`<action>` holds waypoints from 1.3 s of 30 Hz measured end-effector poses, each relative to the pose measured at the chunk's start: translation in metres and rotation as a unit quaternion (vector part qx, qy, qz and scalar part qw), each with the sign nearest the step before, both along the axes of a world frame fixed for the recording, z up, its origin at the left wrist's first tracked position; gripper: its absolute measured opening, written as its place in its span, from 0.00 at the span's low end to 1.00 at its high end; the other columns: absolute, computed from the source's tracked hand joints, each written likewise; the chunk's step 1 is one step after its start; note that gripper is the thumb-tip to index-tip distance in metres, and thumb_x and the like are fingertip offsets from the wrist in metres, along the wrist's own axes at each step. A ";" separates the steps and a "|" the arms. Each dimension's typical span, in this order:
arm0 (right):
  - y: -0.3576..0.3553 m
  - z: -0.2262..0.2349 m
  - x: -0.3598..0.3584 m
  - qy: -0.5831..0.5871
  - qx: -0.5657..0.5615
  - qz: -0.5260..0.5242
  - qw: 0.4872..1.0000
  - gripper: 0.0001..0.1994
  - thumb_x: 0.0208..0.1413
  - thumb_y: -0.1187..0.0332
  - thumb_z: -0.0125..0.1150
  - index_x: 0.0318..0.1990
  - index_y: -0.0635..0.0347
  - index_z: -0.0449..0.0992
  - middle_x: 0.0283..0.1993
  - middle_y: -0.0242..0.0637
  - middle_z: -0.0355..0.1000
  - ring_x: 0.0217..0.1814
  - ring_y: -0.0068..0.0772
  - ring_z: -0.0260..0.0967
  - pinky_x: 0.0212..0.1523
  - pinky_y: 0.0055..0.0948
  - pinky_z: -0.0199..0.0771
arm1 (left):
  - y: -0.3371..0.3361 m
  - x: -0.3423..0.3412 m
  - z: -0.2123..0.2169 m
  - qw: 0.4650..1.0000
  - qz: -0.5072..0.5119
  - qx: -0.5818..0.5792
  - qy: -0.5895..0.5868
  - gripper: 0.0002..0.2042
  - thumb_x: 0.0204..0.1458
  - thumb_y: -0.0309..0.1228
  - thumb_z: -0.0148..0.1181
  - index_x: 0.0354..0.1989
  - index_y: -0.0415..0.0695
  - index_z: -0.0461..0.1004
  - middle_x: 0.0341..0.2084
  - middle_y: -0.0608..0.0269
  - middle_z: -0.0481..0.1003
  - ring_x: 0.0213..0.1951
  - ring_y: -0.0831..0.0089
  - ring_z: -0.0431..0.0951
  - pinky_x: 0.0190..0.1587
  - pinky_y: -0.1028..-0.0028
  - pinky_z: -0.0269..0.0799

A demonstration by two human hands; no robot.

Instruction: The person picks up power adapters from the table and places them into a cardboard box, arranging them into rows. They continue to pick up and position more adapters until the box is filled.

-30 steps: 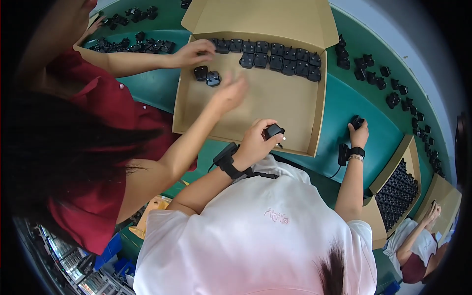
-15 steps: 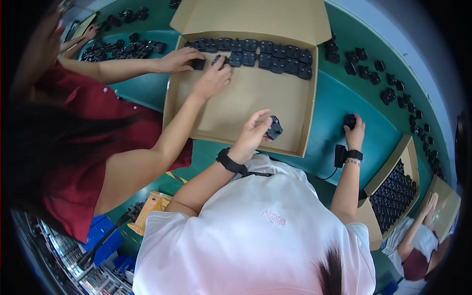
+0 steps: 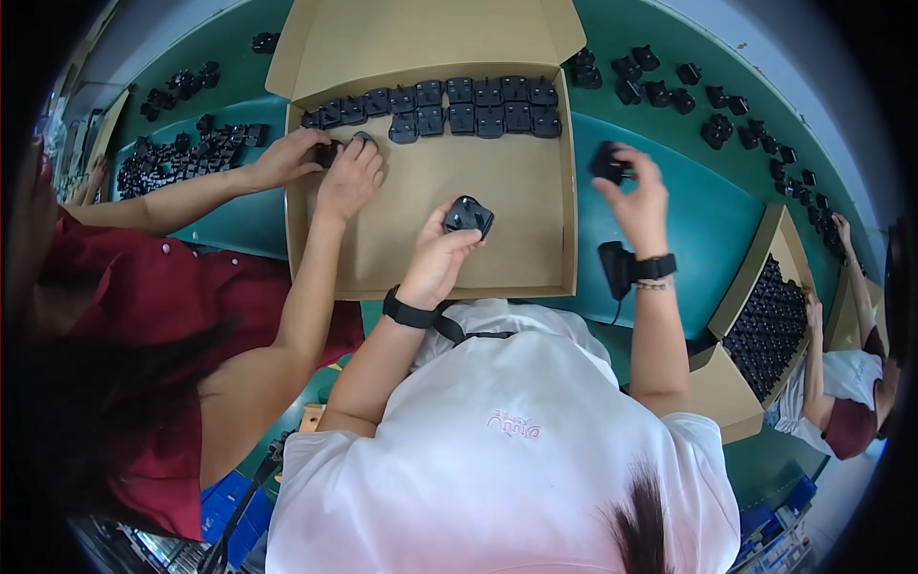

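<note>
- One black plug adapter (image 3: 469, 218) sits in my left hand (image 3: 438, 251), above the bare floor of the cardboard box (image 3: 521, 244), toward its near side; its pinned face is turned up toward my eyes, and as the body is nearly as wide as long, I cannot tell a long axis.
- My left grip is closed around that adapter, thumb laid across its near edge and fingers behind, spread only about as far as its body.
- A second adapter (image 3: 608, 163) is in my right hand (image 3: 641, 196), just outside the box's right wall, over the green table (image 3: 703, 225); I grasp it between thumb and curled fingers, and I cannot tell which way its pins point.
- Inside the box, the packed adapters (image 3: 491, 119) stand in two rows along the far wall, the far row reaching further left; those pins I can make out point upward or away from me. The lid (image 3: 430, 36) is folded back.
- At the box's left side, a co-worker's two hands (image 3: 352, 182) are on dark adapters near the end of the rows.
- To my right, a smaller carton (image 3: 724, 390) is filled with tightly set adapters (image 3: 767, 325).
- Left of the box lies a loose adapter pile (image 3: 186, 163); more scattered adapters (image 3: 658, 93) dot the table's far strip.
</note>
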State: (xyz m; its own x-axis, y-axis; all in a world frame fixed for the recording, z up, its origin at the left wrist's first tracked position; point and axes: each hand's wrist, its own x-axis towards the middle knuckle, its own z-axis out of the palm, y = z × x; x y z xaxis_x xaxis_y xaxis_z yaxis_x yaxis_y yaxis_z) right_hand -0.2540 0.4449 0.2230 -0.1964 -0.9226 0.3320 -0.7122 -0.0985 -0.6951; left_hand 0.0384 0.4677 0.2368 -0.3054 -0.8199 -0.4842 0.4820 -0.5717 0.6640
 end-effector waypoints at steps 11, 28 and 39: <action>-0.032 -0.052 0.062 0.337 0.033 0.084 0.937 0.22 0.34 0.71 0.70 0.44 0.51 0.77 0.54 0.35 0.69 0.60 0.42 0.59 0.57 0.44 0.58 | -0.032 -0.015 -0.028 0.992 0.005 -0.038 -0.121 0.33 0.41 0.16 0.67 0.58 0.35 0.60 0.46 0.60 0.70 0.45 0.74 0.72 0.49 0.74 0.71; -0.056 -0.061 0.052 0.305 0.083 0.080 0.945 0.24 0.37 0.75 0.66 0.47 0.48 0.78 0.46 0.36 0.68 0.54 0.42 0.60 0.53 0.38 0.58 | -0.087 -0.070 -0.086 0.964 -0.040 -0.127 -0.232 0.30 0.41 0.16 0.67 0.55 0.36 0.62 0.46 0.59 0.70 0.48 0.72 0.72 0.51 0.73 0.71; -0.024 -0.041 0.031 0.162 0.051 0.076 0.982 0.24 0.38 0.78 0.65 0.48 0.52 0.77 0.56 0.41 0.66 0.60 0.49 0.58 0.57 0.43 0.62 | -0.090 -0.098 -0.100 0.950 0.047 -0.142 -0.274 0.29 0.41 0.15 0.65 0.54 0.35 0.62 0.46 0.56 0.70 0.47 0.69 0.73 0.50 0.73 0.71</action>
